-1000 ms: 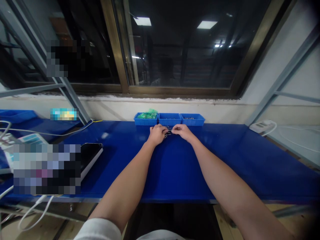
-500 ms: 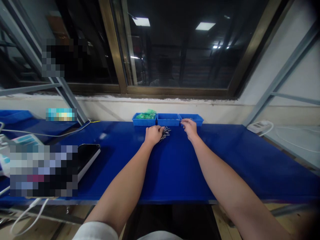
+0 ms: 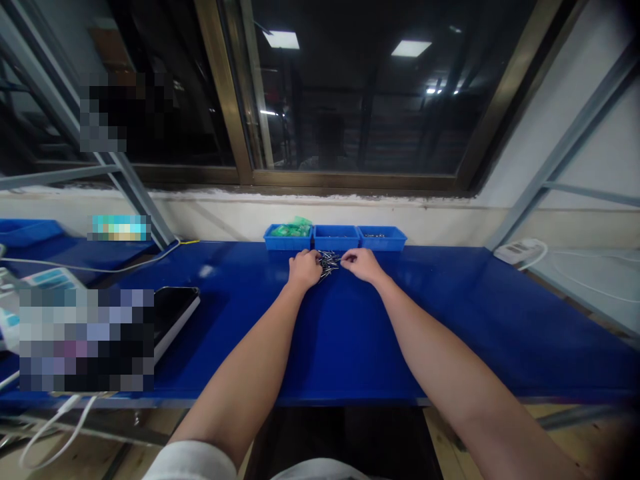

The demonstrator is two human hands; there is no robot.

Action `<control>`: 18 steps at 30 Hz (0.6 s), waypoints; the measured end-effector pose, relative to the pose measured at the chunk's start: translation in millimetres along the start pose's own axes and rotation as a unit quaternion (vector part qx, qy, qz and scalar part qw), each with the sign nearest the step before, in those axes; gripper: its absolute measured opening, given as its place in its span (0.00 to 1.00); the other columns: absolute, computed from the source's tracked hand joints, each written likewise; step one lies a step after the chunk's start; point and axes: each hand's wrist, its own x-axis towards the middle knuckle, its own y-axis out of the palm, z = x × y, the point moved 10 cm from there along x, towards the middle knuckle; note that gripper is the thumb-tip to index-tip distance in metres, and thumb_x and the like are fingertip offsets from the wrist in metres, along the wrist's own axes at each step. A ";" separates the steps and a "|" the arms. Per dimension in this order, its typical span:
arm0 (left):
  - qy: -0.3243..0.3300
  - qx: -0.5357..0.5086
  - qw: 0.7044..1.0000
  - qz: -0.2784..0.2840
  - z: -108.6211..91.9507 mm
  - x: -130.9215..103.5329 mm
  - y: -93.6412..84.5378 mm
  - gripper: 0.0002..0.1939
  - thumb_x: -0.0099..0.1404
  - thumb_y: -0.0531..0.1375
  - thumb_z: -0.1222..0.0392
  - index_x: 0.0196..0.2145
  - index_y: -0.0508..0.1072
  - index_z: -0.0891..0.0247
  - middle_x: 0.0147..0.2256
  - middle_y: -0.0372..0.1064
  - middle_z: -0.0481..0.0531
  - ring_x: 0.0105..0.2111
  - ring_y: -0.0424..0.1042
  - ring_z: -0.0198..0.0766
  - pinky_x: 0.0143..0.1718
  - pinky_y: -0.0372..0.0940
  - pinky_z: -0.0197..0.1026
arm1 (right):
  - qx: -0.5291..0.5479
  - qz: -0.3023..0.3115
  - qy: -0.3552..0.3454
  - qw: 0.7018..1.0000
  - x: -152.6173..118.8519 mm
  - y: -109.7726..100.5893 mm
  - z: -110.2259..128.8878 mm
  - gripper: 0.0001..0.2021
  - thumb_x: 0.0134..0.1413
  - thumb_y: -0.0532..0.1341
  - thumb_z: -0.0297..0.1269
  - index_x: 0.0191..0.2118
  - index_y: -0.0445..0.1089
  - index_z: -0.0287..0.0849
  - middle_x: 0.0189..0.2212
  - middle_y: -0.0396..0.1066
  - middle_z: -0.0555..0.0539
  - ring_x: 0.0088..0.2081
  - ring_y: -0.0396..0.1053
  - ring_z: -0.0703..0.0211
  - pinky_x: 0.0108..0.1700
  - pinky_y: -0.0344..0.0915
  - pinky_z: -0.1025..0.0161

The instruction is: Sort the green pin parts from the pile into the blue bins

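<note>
- From where I'm standing, a pile of small metal pieces (image 3: 329, 264) is lying on the blue table (image 3: 350, 333), between both hands.
- The left hand (image 3: 304, 269) is resting against the pile's left side, fingers partly curled; whether it is gripping a piece, I can't tell.
- The right hand (image 3: 364, 265) is bringing thumb and fingers close together at the pile's right edge; I can't tell if they are pinching anything.
- Behind, three blue bins are standing in a row: green packets (image 3: 293, 229) are filling the left bin (image 3: 287, 245), metal bits are showing in the right bin (image 3: 383, 245).
</note>
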 end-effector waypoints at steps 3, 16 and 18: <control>-0.001 0.002 1.000 -0.002 0.8 0.2 1.0 0.17 0.58 0.50 0.65 0.43 0.71 0.58 0.43 0.68 0.56 0.46 0.65 0.47 0.45 0.58 0.49 | -0.051 0.050 -0.049 0.996 -1.9 14.1 18.5 0.06 0.43 0.61 0.35 0.29 0.75 0.43 0.26 0.72 0.49 0.28 0.66 0.62 0.33 0.60 0.65; 0.041 -0.031 0.999 -0.016 -8.8 0.0 1.6 0.14 0.62 0.50 0.60 0.43 0.70 0.57 0.44 0.68 0.54 0.47 0.64 0.45 0.45 0.58 0.48 | -0.147 0.062 -0.028 0.987 -0.2 24.6 11.5 0.05 0.51 0.57 0.33 0.30 0.70 0.42 0.29 0.72 0.46 0.32 0.67 0.60 0.33 0.57 0.66; 0.064 -0.043 0.997 -0.015 -14.8 -1.5 0.0 0.14 0.63 0.50 0.59 0.43 0.71 0.57 0.44 0.68 0.53 0.47 0.64 0.44 0.46 0.57 0.47 | -0.117 0.051 -0.024 0.992 -0.6 22.1 11.4 0.05 0.52 0.56 0.33 0.31 0.69 0.42 0.28 0.72 0.47 0.30 0.67 0.60 0.33 0.58 0.66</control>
